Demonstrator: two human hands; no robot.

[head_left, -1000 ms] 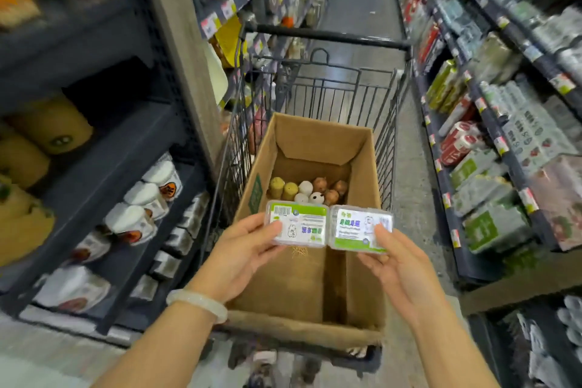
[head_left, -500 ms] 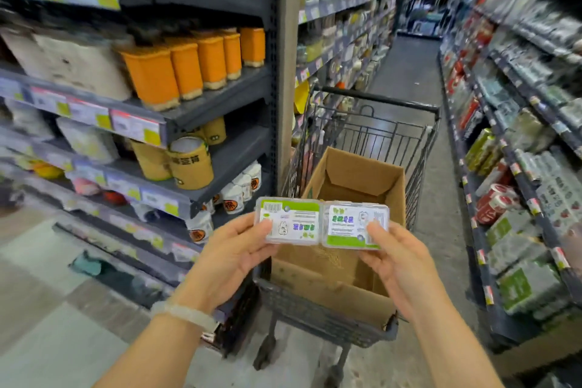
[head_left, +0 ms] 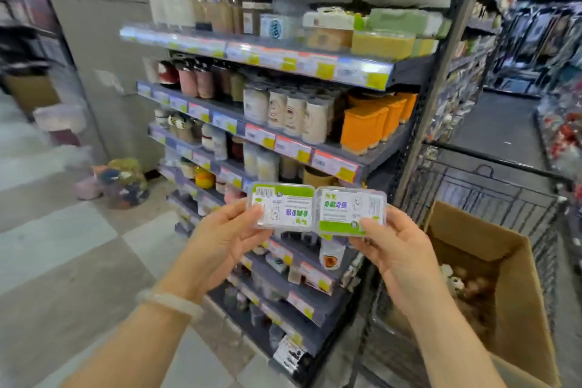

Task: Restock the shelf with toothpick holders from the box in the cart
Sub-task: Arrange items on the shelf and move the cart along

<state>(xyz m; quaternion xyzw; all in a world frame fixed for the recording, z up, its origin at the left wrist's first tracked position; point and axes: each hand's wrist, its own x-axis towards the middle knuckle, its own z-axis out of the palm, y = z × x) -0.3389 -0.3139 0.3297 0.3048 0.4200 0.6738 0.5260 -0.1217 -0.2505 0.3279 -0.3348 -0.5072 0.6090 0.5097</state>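
I hold two flat clear toothpick holder packs with green and white labels side by side in front of the shelf (head_left: 333, 164). My left hand (head_left: 226, 236) grips the left pack (head_left: 283, 206) at its lower left corner. My right hand (head_left: 396, 249) pinches the right pack (head_left: 351, 209) at its lower right corner. The packs touch edge to edge. The cardboard box (head_left: 516, 318) sits in the wire cart (head_left: 491, 186) at the lower right, with several small round holders (head_left: 469, 287) blurred inside.
The grey shelf unit carries orange containers (head_left: 371, 123), white cylindrical jars (head_left: 289, 110) and rows of price tags. A grey pillar (head_left: 94, 50) stands to the left, with a pile of items (head_left: 122, 179) on the tiled floor. An aisle runs back at the right.
My view has swung left from the cart and box to face the shelf. Both hands have carried the two packs up and left, away from above the box.
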